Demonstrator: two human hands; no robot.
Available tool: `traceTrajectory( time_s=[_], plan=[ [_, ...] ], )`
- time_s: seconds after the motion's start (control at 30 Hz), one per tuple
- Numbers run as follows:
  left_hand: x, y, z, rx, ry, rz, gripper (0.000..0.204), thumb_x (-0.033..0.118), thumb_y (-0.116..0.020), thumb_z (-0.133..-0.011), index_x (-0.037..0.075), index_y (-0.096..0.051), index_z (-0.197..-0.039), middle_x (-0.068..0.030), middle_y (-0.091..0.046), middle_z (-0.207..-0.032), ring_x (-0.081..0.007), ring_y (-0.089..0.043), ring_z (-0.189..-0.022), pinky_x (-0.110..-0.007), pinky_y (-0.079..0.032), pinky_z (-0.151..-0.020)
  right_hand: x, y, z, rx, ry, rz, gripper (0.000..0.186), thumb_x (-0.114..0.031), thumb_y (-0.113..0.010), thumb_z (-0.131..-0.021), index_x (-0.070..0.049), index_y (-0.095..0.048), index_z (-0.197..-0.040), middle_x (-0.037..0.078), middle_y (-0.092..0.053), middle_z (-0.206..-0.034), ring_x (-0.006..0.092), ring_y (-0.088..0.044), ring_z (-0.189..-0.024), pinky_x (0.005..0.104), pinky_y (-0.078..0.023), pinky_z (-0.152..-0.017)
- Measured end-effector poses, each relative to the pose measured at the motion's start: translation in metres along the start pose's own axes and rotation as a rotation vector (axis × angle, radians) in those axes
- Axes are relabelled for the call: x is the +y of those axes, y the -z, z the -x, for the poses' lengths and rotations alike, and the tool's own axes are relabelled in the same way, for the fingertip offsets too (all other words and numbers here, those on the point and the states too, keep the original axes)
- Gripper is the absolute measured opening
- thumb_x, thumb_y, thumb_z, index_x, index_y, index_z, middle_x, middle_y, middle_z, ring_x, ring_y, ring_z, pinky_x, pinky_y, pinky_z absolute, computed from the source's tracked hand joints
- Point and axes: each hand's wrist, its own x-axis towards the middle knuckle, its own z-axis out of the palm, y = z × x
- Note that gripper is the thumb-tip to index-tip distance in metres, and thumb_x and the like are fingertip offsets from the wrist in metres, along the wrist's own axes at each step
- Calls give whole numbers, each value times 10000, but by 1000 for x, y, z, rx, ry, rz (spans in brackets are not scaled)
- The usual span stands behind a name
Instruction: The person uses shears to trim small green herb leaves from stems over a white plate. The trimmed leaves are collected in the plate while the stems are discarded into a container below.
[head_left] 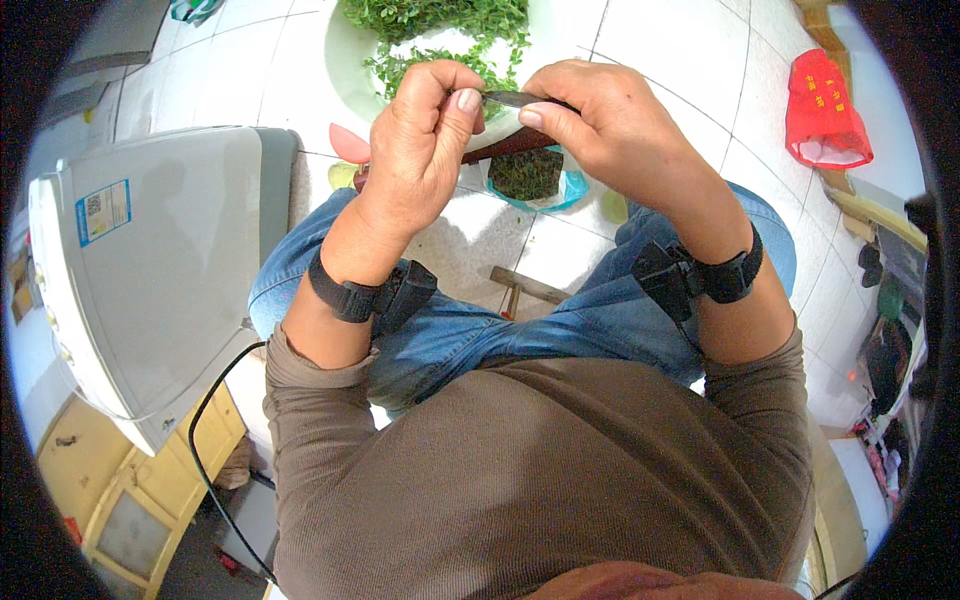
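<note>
Both hands meet over a pale round basin (345,85) that holds green leafy sprigs (430,20). My right hand (610,120) grips a dark narrow blade (520,99), its thumb and bent index finger pressed along it. The blade's tip points left and reaches the thumb of my left hand (420,130). That left hand is closed in a pinch, and whatever sits between its fingers is hidden. Below the hands, a plastic bag (572,190) with a blue edge contains dark green bits (525,174). A dark brown wooden edge (490,150) shows between bag and basin.
On the left stands a whitish appliance (180,220) with a black cable (205,400) nearby. A red bag (822,110) lies on the tiled floor at the right. Near my left knee is a pink rounded object (349,143). A wooden bar (530,284) lies between my legs.
</note>
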Motion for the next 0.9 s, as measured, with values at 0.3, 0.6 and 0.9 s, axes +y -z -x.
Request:
traceTrajectory(
  time_s=[0.3, 0.6, 0.9],
  plan=[
    [5, 3, -4, 3, 154, 206, 109, 121, -481, -952, 32, -504, -1011, -26, -560, -725, -77, -506, -650, -211, -418, -579, 0, 4, 0, -37, -47, -14, 207, -220, -586, -833, -16, -616, -854, 158, -602, -777, 322, -585, -733, 400, -468, -655],
    [13, 11, -11, -8, 364, 748, 179, 197, -491, -942, 44, -513, -1033, -43, -532, -705, -86, -409, -558, -216, -355, -528, 8, -5, -12, -10, -295, -814, 293, -176, -647, -856, -4, -569, -1081, 34, -602, -932, 91, -578, -824, 232, -491, -755],
    [5, 13, -14, 19, 497, 915, 166, 176, -467, -938, 18, -499, -981, -130, -612, -827, -165, -544, -660, -292, -487, -653, 2, -16, -16, 49, -315, -879, 157, -167, -668, -829, -72, -604, -935, -87, -461, -627, 6, -359, -516, 169, -261, -453]
  ],
)
